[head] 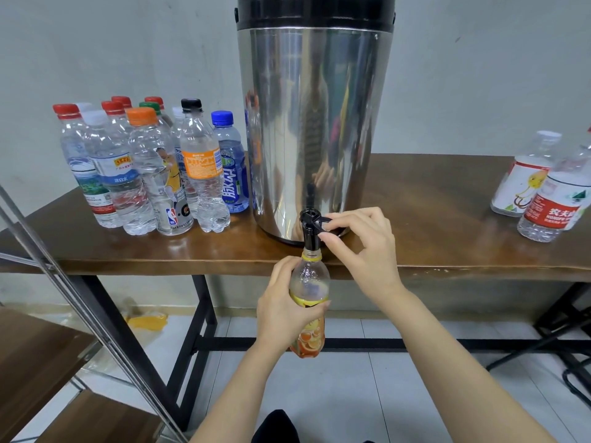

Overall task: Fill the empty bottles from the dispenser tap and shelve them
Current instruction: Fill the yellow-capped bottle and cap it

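Steel-walled and mirror-bright, the dispenser [315, 123] is stood at twelve o'clock on a brown wooden table [441, 215], and its black tap [309, 227] projects over the table's front edge. An uncapped bottle with a yellow and orange label [309, 282] is held upright directly under the tap, at six o'clock from it. Whether its mouth touches the spout cannot be told. The bottle's body is gripped by the left hand [281, 302], with fingers and thumb wrapped round the label. The tap's small lever is pinched between thumb and forefinger of the right hand [361, 244], at three o'clock from the tap. Whether water is running cannot be told. A cluster of capped bottles [144, 167], with red, white, orange, green, black and blue caps, is grouped on the table at nine o'clock from the dispenser. Two more bottles [551, 206] are seen at three o'clock, near the table's right end. Part of a wooden shelf with a metal frame [41, 350] is seen at seven o'clock.
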A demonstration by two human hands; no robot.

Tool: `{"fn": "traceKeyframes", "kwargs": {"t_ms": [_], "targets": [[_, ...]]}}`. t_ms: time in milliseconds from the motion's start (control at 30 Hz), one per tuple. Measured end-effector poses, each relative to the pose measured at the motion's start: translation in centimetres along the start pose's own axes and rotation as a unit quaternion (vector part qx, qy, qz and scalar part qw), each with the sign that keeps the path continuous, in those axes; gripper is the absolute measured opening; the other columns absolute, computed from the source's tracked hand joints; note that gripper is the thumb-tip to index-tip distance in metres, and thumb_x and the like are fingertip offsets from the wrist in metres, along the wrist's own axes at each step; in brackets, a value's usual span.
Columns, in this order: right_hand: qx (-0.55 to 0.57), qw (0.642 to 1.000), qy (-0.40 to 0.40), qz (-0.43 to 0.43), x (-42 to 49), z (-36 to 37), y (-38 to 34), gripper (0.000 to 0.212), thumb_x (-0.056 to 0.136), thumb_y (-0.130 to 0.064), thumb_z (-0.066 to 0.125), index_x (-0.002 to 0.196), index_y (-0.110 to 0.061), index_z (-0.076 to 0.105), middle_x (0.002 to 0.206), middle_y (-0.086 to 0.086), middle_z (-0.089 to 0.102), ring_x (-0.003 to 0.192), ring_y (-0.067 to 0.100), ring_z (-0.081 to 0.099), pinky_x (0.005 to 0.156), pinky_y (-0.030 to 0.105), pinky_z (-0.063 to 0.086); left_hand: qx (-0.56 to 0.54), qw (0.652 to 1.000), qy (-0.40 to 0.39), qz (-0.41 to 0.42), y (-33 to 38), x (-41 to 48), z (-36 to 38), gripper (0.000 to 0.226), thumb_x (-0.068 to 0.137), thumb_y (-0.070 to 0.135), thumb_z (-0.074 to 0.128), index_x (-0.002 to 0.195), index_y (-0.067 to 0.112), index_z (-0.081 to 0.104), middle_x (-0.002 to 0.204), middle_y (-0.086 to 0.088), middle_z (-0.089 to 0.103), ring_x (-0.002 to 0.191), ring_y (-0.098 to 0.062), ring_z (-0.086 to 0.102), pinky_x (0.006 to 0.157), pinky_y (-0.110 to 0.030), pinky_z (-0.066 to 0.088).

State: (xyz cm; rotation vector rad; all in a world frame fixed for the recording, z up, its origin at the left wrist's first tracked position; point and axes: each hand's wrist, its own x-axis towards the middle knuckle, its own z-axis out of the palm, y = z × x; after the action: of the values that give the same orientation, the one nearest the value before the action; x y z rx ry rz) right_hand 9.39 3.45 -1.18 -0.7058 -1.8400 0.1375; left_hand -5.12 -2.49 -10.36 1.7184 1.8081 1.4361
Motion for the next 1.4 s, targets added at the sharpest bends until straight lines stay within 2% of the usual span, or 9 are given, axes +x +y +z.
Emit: {"fn": "traceKeyframes", "kwargs": {"t_ms": [133,300,433,567,700,833,1100,1267,1400], "targets": [[0.033,0.999,0.032,0.013,-0.5,0.8,0.4,0.023,0.088,-0.042,0.062,0.094,-0.021,0.068,0.106,-0.025,0.062,0.099,-0.001,0.05,0.088,0.036,0.042,-0.003,1.0,-0.013,0.011,-0.1,0.2,-0.4,0.078,0.061,0.04,0.088,0.124,0.048,0.043,0.132,0.039,0.038,0.113,0.022,0.041,0.082,-0.009,0.039],[0.065,0.994,0.086,0.018,-1.3,2.4,0.4,0.035,0.095,-0.048,0.054,0.098,-0.016,0.068,0.111,-0.017,0.064,0.101,0.008,0.054,0.083,0.046,0.05,-0.006,1.0,-0.018,0.012,-0.3,0.4,-0.6,0.078,0.06,0.044,0.088,0.125,0.047,0.044,0.132,0.036,0.038,0.113,0.02,0.043,0.085,-0.016,0.046],[0.078,0.992,0.099,0.015,-1.5,2.8,0.6,0.033,0.095,-0.047,0.054,0.1,-0.016,0.067,0.112,-0.018,0.063,0.102,0.009,0.056,0.081,0.05,0.051,-0.01,1.0,-0.021,0.015,-0.2,0.3,-0.6,0.081,0.061,0.042,0.089,0.123,0.051,0.038,0.129,0.042,0.033,0.114,0.024,0.038,0.084,-0.01,0.039],[0.075,0.993,0.094,0.015,-1.4,2.5,0.7,0.037,0.094,-0.049,0.054,0.099,-0.015,0.068,0.112,-0.019,0.063,0.102,0.009,0.056,0.081,0.05,0.051,-0.006,1.0,-0.017,0.015,-0.3,0.3,-0.4,0.081,0.061,0.043,0.089,0.125,0.047,0.04,0.131,0.039,0.034,0.115,0.024,0.038,0.086,-0.015,0.042],[0.09,0.991,0.096,0.025,-1.5,2.7,0.7,0.034,0.094,-0.048,0.056,0.1,-0.017,0.068,0.113,-0.033,0.057,0.102,0.009,0.057,0.081,0.05,0.052,-0.006,1.0,-0.014,0.017,-0.3,0.3,-0.2,0.08,0.061,0.042,0.089,0.126,0.044,0.043,0.13,0.04,0.034,0.114,0.025,0.037,0.083,-0.012,0.04],[0.096,0.99,0.099,0.025,-1.4,2.7,0.5,0.032,0.093,-0.047,0.057,0.101,-0.017,0.067,0.112,-0.037,0.056,0.101,0.011,0.058,0.08,0.046,0.054,-0.007,1.0,-0.011,0.015,-0.4,0.3,-0.1,0.081,0.061,0.042,0.09,0.13,0.037,0.047,0.131,0.039,0.034,0.115,0.024,0.038,0.083,-0.01,0.039],[0.095,0.99,0.102,0.028,-1.4,2.7,0.5,0.035,0.093,-0.046,0.056,0.1,-0.014,0.069,0.111,-0.023,0.06,0.101,0.012,0.059,0.081,0.045,0.054,-0.01,1.0,-0.01,0.023,-0.5,0.3,-0.1,0.082,0.062,0.044,0.089,0.128,0.048,0.04,0.133,0.038,0.033,0.119,0.019,0.039,0.085,-0.008,0.04],[0.097,0.99,0.1,0.032,-1.4,2.7,0.4,0.036,0.093,-0.047,0.056,0.1,-0.015,0.068,0.112,-0.031,0.056,0.1,0.012,0.059,0.08,0.046,0.054,-0.022,0.999,-0.014,0.023,-0.6,0.4,-0.1,0.082,0.063,0.041,0.089,0.13,0.044,0.042,0.133,0.037,0.033,0.121,0.017,0.039,0.085,-0.005,0.038],[0.095,0.99,0.098,0.038,-1.4,2.7,0.4,0.037,0.093,-0.048,0.055,0.099,-0.014,0.068,0.111,-0.025,0.06,0.099,0.012,0.059,0.079,0.047,0.053,-0.036,0.999,-0.014,0.024,-0.5,0.4,0.1,0.082,0.064,0.036,0.089,0.13,0.044,0.043,0.132,0.034,0.035,0.122,0.012,0.041,0.089,-0.01,0.041]]}}
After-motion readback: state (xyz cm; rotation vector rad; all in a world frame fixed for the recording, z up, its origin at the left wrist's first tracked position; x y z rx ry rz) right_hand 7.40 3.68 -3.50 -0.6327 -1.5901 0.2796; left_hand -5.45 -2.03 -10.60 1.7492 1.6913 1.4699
